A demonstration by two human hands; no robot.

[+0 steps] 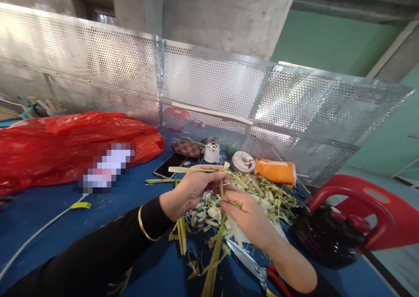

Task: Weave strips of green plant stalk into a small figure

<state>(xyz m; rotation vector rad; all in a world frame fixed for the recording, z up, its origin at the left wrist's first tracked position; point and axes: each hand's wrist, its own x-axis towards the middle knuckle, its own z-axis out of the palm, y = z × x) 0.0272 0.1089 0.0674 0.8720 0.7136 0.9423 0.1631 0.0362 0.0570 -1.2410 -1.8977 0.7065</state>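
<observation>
Both hands work on pale green leaf strips (221, 191) above the table. My left hand (193, 188) pinches them between thumb and fingers, and one flat strip (183, 169) sticks out to the left over it. Just to the right and nearer, my right hand (245, 212) is closed on a strip running down between the hands. Some fingertips are hidden. Below lies a long green leaf (213, 262), and scissors (247, 257) with red handles rest partly under my right forearm. Leaf scraps (204, 209) are spread beneath and behind my hands.
A black kettle (327, 236) with a red handle stands right. Along the back are a phone (170, 165), a checkered case (187, 149), a white tape roll (243, 161) and an orange packet (275, 171). A red plastic bag (75, 144) covers the left; perforated metal panels (209, 78) rise behind.
</observation>
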